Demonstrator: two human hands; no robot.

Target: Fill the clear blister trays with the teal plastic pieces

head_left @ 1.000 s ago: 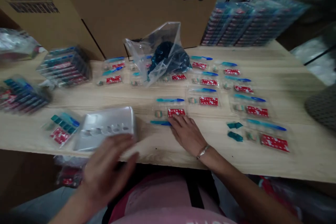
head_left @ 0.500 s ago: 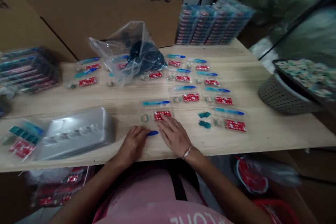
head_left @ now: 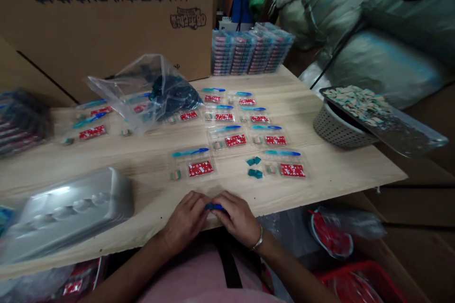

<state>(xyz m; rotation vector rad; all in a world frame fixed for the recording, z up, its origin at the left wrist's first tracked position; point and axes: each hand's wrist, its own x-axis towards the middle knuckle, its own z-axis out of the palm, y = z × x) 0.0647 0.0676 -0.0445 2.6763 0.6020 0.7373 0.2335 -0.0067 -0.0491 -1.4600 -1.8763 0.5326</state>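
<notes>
Near the table's front edge, my left hand (head_left: 185, 220) and my right hand (head_left: 239, 218) meet with their fingers closed on one blue pen-shaped item (head_left: 214, 207). Fingers hide both of its ends. Just beyond them lies a clear plastic tray (head_left: 183, 163) holding a blue pen-shaped item (head_left: 190, 152), a red patterned packet (head_left: 201, 168) and a small striped piece (head_left: 175, 174). Two small teal packets (head_left: 255, 173) rest on the wood to the right, beside another filled tray (head_left: 292, 170).
Several more filled trays (head_left: 223, 117) spread across the table (head_left: 149, 199). A clear bag of dark teal packets (head_left: 176, 97) stands behind them. Nested empty trays (head_left: 76, 206) sit at left. Filled packs (head_left: 249, 52) are stacked at the back; a grey basket (head_left: 341, 125) is at right.
My right hand has left the red packet in the tray and joined my left hand on the blue item. The view has turned to the right.
</notes>
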